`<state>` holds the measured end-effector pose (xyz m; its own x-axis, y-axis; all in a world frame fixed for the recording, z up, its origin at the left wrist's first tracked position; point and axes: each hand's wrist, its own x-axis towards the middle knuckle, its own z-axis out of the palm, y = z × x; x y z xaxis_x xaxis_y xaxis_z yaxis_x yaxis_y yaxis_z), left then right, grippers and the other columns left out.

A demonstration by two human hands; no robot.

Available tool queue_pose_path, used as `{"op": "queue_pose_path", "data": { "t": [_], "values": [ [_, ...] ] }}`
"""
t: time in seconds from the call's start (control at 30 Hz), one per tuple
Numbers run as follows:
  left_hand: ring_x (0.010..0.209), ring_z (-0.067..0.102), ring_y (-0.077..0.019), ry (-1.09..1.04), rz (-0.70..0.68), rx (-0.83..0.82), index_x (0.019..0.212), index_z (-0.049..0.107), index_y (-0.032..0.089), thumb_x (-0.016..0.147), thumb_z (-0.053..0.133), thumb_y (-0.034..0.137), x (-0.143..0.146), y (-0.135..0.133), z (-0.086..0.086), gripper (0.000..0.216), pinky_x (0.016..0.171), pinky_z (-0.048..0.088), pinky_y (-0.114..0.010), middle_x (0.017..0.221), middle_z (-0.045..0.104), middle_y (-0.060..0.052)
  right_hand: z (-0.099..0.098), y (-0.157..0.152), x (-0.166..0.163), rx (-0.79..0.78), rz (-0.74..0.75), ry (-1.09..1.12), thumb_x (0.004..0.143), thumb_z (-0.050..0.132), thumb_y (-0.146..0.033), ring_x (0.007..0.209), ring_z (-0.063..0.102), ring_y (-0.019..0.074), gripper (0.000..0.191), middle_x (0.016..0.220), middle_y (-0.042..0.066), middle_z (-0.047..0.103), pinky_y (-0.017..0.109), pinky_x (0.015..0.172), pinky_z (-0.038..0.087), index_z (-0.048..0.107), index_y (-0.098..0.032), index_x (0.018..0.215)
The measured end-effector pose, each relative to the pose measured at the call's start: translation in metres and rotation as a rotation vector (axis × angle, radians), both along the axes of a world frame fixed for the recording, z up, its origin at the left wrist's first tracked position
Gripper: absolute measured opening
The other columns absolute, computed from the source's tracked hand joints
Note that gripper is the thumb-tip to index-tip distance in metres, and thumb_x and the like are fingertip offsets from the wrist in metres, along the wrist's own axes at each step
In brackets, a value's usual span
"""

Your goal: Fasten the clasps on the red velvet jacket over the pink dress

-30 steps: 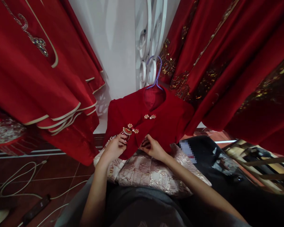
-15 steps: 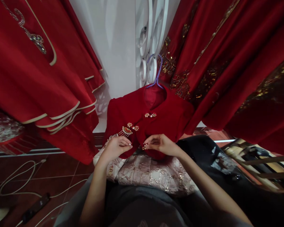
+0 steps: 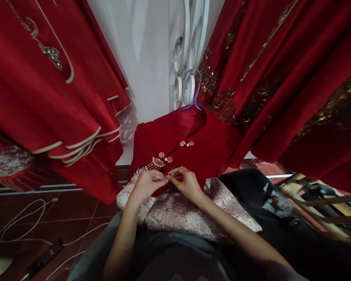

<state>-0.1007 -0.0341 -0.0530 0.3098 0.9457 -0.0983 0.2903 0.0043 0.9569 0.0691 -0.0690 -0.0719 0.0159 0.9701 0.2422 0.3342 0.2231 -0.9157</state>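
A red velvet jacket (image 3: 213,144) on a purple hanger (image 3: 196,93) lies in front of me, its lower part over a shiny pinkish cushion (image 3: 175,212). At its front edges my left hand (image 3: 148,183) and my right hand (image 3: 188,186) meet, fingertips nearly touching. Each pinches one half of a small jewelled clasp (image 3: 167,177); fingers cover most of it, so I cannot tell whether the halves are joined. Just above sits a flower-shaped clasp (image 3: 165,157) with a fan-shaped beaded ornament (image 3: 158,162). Another flower clasp (image 3: 187,143) is near the collar.
Red garments with pale piping (image 3: 84,117) hang at left, and sequinned red ones (image 3: 269,97) at right. The hanger hooks on a white scrollwork frame (image 3: 190,43). A power strip (image 3: 45,257) and white cables (image 3: 43,212) lie on the tiled floor. A slatted rack (image 3: 330,207) stands right.
My right hand has moved left, bringing its clasp half and the jacket edge against my left fingertips. More of the cushion shows at right. My left hand has moved only slightly.
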Motion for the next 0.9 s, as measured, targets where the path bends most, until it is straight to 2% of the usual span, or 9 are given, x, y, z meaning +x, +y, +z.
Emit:
{"op": "queue_pose_path", "data": {
  "t": [0.17, 0.4, 0.53, 0.67, 0.9],
  "values": [
    [0.070, 0.071, -0.0181, 0.025, 0.057, -0.008, 0.067, 0.068, 0.014, 0.060, 0.069, 0.010, 0.005, -0.002, 0.003, 0.008, 0.074, 0.057, -0.029, 0.070, 0.074, -0.004, -0.002, 0.000, -0.001, 0.029, -0.023, -0.020, 0.081, 0.067, -0.026, 0.075, 0.067, 0.0156, 0.009, 0.087, 0.005, 0.067, 0.029, 0.071, 0.058, 0.068, -0.019, 0.085],
    [0.070, 0.072, -0.0206, -0.027, 0.031, -0.089, 0.071, 0.072, 0.014, 0.062, 0.073, 0.018, 0.000, 0.001, -0.003, 0.011, 0.073, 0.059, -0.032, 0.070, 0.075, -0.005, -0.005, 0.000, -0.003, 0.029, -0.031, -0.037, 0.081, 0.066, -0.027, 0.074, 0.067, 0.0157, 0.007, 0.086, 0.005, 0.066, 0.029, 0.071, 0.058, 0.067, -0.020, 0.084],
    [0.073, 0.072, -0.0199, -0.018, 0.057, -0.061, 0.072, 0.072, 0.015, 0.060, 0.074, 0.016, 0.002, 0.003, -0.004, 0.012, 0.078, 0.058, -0.032, 0.074, 0.076, -0.005, -0.005, 0.001, -0.002, 0.039, -0.032, -0.030, 0.082, 0.064, -0.025, 0.074, 0.067, 0.0153, 0.006, 0.087, 0.005, 0.066, 0.029, 0.071, 0.057, 0.066, -0.020, 0.085],
    [0.070, 0.071, -0.0187, -0.010, 0.023, -0.087, 0.071, 0.072, 0.015, 0.061, 0.071, 0.014, 0.003, 0.004, -0.009, 0.010, 0.076, 0.058, -0.031, 0.071, 0.075, -0.004, -0.008, 0.002, 0.001, 0.048, -0.035, -0.131, 0.083, 0.063, -0.023, 0.073, 0.066, 0.0163, 0.004, 0.084, 0.004, 0.064, 0.030, 0.071, 0.055, 0.065, -0.020, 0.082],
    [0.072, 0.069, -0.0188, 0.133, -0.050, 0.106, 0.068, 0.069, 0.016, 0.066, 0.064, 0.019, 0.003, 0.006, -0.021, 0.006, 0.072, 0.054, -0.029, 0.072, 0.074, -0.004, -0.019, 0.000, -0.005, 0.057, -0.006, -0.221, 0.082, 0.060, -0.013, 0.079, 0.065, 0.0173, 0.007, 0.090, 0.006, 0.062, 0.030, 0.075, 0.055, 0.063, -0.020, 0.085]
  ]
}}
